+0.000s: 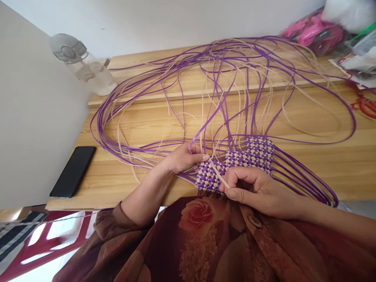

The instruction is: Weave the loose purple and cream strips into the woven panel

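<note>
My right hand (pixel 255 190) pinches a cream strip (pixel 219 176) against the near edge of the purple-and-cream checkered woven panel (pixel 237 162). Just left of that pinch, my left hand (pixel 183 157) closes its fingertips on loose strands at the panel's left end. Beyond both grips, long purple and cream strands (pixel 223 78) loop over the wooden table (pixel 337 156). Far left lies a black phone (pixel 73 171).
</note>
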